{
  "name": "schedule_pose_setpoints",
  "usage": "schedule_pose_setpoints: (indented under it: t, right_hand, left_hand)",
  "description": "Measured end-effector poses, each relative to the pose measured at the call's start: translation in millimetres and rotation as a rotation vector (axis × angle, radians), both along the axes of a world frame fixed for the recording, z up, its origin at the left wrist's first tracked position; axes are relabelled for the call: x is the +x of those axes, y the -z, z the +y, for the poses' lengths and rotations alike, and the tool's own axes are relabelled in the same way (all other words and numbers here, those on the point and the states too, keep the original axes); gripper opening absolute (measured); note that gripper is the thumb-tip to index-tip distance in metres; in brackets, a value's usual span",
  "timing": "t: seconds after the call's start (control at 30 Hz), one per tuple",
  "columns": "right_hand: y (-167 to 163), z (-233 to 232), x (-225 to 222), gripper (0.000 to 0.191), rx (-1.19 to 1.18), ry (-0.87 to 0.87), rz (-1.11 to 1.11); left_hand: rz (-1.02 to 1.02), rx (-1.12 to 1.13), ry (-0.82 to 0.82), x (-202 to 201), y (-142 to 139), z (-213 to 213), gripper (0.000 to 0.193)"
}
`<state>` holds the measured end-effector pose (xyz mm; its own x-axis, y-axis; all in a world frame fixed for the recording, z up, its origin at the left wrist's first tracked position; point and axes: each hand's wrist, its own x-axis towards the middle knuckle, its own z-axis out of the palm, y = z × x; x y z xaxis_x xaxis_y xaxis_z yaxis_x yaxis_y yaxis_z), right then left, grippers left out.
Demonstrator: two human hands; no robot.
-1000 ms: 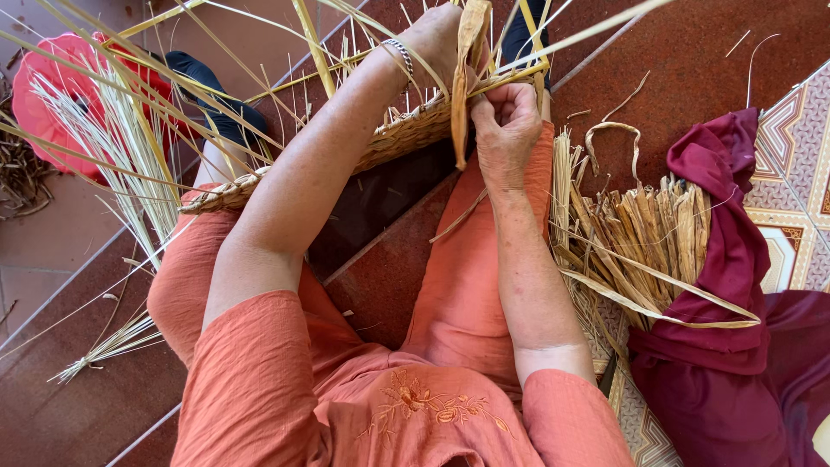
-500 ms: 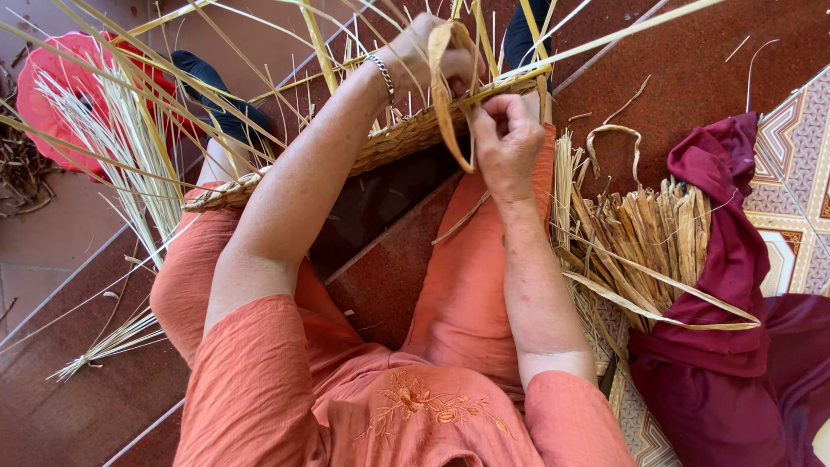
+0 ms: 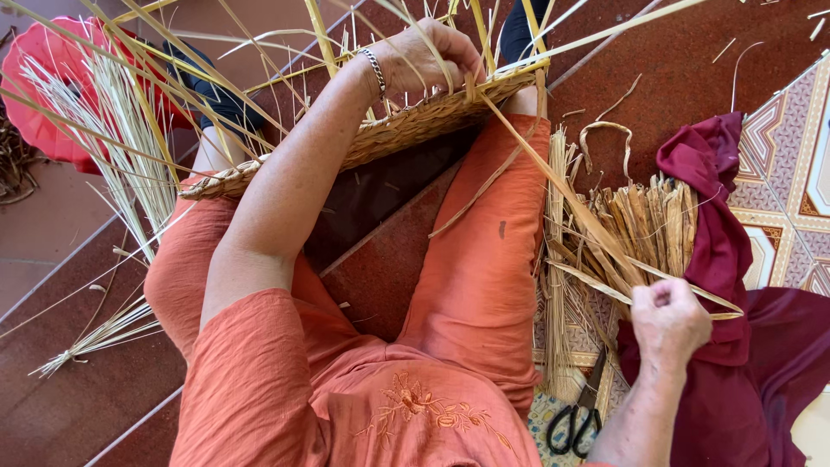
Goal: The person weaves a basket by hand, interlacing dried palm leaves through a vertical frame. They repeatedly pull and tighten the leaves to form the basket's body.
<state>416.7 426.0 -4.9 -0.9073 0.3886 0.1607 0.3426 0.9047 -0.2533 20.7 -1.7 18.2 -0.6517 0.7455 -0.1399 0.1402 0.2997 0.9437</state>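
Observation:
A half-woven straw basket (image 3: 380,138) rests across my knees, with long loose stakes sticking up from its rim. My left hand (image 3: 430,54) grips the far rim of the basket, a silver bracelet on its wrist. My right hand (image 3: 667,318) is down at my right side, fist closed on a long flat palm strip (image 3: 562,186) that runs taut from the basket's rim to the hand. Under that hand lies a bundle of dry palm strips (image 3: 635,229) on a maroon cloth (image 3: 718,251).
Black-handled scissors (image 3: 577,419) lie by my right hip. Thin pale straws (image 3: 130,147) fan out at the left beside a red object (image 3: 39,95). I sit on dark red tiled steps; patterned tiles (image 3: 795,156) are at the right.
My right hand left the basket rim and pulled down to my right side, drawing the strip out straight. The left hand stayed on the rim.

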Motion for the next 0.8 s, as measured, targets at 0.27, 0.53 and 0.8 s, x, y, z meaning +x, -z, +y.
schedule_pose_setpoints:
  t: [0.27, 0.53, 0.8]
  right_hand:
    - [-30, -14, -12, 0.011, 0.303, 0.077, -0.182]
    - [-42, -161, -180, 0.032, -0.241, -0.591, 0.267]
    - [-9, -215, -267, 0.03, -0.144, -0.525, 0.3]
  left_hand:
    - [-0.085, 0.028, -0.004, 2, -11, -3, 0.013]
    - [0.017, -0.152, 0.028, -15, -12, 12, 0.016]
    - [-0.126, -0.049, -0.161, 3, -10, 4, 0.029]
